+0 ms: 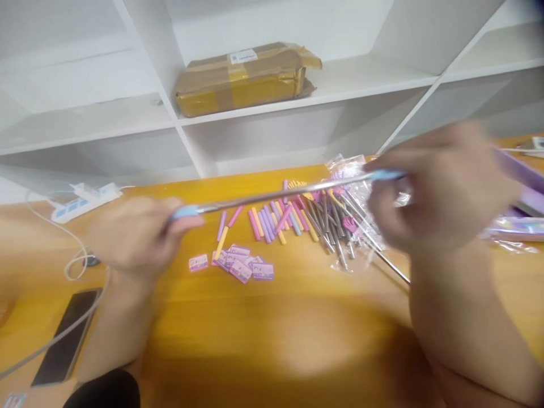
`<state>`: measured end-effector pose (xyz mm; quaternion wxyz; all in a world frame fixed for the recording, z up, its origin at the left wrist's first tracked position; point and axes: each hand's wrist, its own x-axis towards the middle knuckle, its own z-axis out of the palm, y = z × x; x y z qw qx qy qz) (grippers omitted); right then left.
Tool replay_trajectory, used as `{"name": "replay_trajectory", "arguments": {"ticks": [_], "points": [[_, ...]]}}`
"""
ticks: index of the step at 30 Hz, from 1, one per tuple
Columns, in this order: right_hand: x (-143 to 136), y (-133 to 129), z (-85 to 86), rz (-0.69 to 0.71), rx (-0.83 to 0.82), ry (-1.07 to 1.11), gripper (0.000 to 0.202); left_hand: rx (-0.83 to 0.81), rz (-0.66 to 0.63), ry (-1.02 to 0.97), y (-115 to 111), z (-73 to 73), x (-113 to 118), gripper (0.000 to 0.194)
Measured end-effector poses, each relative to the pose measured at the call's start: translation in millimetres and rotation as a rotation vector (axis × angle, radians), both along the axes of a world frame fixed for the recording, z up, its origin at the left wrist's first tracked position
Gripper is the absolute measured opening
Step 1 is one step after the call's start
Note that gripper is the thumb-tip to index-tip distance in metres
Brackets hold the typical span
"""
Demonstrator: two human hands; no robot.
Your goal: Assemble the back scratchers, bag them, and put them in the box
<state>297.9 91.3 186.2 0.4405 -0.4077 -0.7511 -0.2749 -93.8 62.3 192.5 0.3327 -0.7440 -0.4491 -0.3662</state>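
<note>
A telescopic back scratcher (272,196) is stretched out in the air above the table, its metal rod slanting up to the right. My left hand (136,232) is closed on its light blue left end. The other blue end is pinched in my right hand (442,187), which is blurred by motion; the tip there is hidden by my fingers. Below the rod lie loose pink, purple, yellow and blue handle sleeves (267,222). Beside them is a heap of metal rods with hand-shaped heads (331,221). Small printed cards (241,270) lie in front of the sleeves.
White shelving (272,136) rises behind the wooden table (255,334), with a taped cardboard box (242,79) on it. A power strip (85,201), cables and a phone (68,334) are at left. Clear plastic bags (352,170) surround the rods; purple packaging (516,225) lies at right.
</note>
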Motion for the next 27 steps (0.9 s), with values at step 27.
{"name": "replay_trajectory", "arguments": {"ticks": [27], "points": [[-71,-19,-27.1,0.315,-0.16,-0.294,0.013,-0.409,-0.192,0.106,-6,-15.9,55,0.027]]}}
